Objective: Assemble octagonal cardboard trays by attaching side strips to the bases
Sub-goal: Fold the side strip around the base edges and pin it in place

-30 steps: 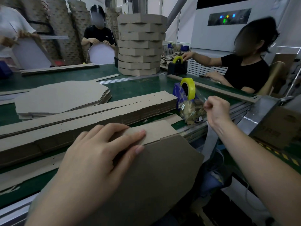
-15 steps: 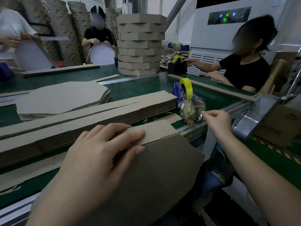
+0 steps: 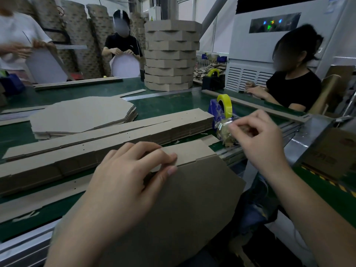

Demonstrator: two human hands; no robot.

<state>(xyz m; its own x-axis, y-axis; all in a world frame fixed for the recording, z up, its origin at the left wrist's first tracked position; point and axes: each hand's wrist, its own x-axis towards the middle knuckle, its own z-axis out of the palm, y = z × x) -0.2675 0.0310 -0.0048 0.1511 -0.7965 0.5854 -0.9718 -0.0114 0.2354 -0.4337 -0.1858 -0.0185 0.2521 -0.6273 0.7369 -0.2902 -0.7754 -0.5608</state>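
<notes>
An octagonal cardboard base (image 3: 192, 199) leans against the table's near edge, tilted up toward me. A side strip (image 3: 190, 153) lies along its top edge. My left hand (image 3: 125, 182) holds the two together, fingers over the strip and thumb on the face of the base. My right hand (image 3: 258, 139) hovers to the right of the strip, in front of the blue tape dispenser (image 3: 216, 112) with its yellow roll. Its thumb and fingers pinch a short piece of clear tape (image 3: 224, 123), which is faint against the dispenser.
A pile of flat side strips (image 3: 115, 135) runs across the green belt, with a pile of flat octagonal bases (image 3: 82, 114) behind it. Further back stand a tall stack of finished trays (image 3: 171, 54) and a second dispenser (image 3: 212, 78). Other people work at the right (image 3: 294, 87) and far side.
My right hand came away from the dispenser, dipped, then moved left toward the strip's end with its fingers pinched. My left hand kept its hold on the strip and base.
</notes>
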